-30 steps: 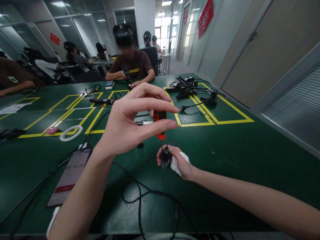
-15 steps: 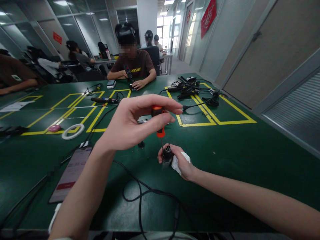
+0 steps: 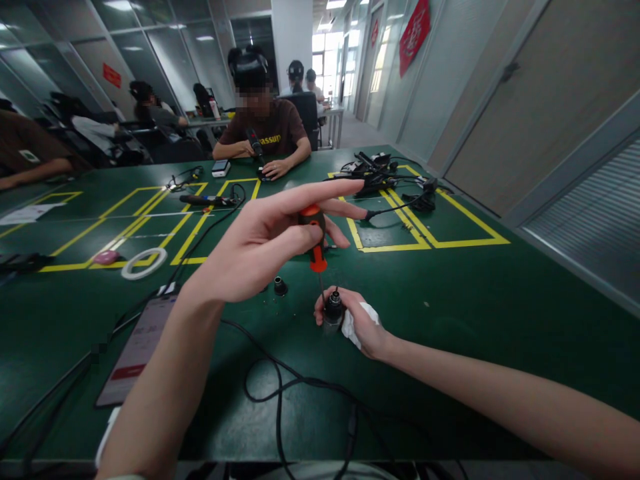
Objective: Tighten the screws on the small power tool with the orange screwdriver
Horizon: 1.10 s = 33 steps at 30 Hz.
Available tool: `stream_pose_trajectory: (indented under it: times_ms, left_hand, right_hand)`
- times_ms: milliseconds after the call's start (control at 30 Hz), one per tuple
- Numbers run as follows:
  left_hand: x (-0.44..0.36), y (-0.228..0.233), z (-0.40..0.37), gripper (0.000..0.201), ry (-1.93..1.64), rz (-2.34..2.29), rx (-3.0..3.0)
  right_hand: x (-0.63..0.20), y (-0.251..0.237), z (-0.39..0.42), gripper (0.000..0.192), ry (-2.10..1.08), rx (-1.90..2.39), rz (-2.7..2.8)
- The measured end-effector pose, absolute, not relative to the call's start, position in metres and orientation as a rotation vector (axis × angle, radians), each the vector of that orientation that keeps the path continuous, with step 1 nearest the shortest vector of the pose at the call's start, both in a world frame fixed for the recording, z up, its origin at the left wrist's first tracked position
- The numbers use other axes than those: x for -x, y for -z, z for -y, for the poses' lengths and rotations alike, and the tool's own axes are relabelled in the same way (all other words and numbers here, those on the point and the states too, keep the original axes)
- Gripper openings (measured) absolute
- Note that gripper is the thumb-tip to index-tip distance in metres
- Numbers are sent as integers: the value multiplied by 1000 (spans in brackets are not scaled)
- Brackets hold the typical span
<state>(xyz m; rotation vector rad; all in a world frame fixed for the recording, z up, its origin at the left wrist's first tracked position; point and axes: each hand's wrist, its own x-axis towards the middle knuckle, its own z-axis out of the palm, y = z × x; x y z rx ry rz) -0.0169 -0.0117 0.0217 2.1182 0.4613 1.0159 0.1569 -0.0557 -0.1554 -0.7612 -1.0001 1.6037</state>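
Our left hand (image 3: pixel 260 243) pinches the orange-handled screwdriver (image 3: pixel 315 243) with thumb and middle finger — the index finger, curled over it a second ago, now points out straight. Directly below, our right hand (image 3: pixel 357 323) grips the small black part (image 3: pixel 333 310) upright on the green surface (image 3: pixel 475 300), with white tissue (image 3: pixel 353 327) tucked under the palm.

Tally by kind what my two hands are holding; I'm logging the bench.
Screwdriver, left hand: 1
Small black part, right hand: 1
White tissue, right hand: 1
Total: 3
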Motion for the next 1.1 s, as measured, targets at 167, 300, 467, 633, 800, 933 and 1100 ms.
stream_pose_trajectory:
  times_ms: [167,300,467,633,800,933,1100]
  left_hand:
    - [18,-23,10,34,-1012,-427,-2092]
    - [17,-22,13,28,-1058,-459,-2130]
    - [6,-13,12,19,-1378,-579,-2390]
    - [-3,-3,9,16,-1496,-563,-2485]
    - [2,-1,10,30,-1265,-354,-2287]
    - [1,-4,13,27,-1259,-448,-2322]
    - [-5,-3,14,11,-1507,-559,-2538]
  right_hand:
    - [-157,156,55,42,-1589,764,1030]
    - [-157,157,55,42,-1587,756,1050]
    - [-156,160,54,40,-1590,736,1008]
    - [-155,161,54,39,-1599,740,952]
    - [-155,160,54,38,-1594,753,974]
    - [-155,161,54,39,-1605,758,962]
    - [-155,160,53,45,-1616,756,967]
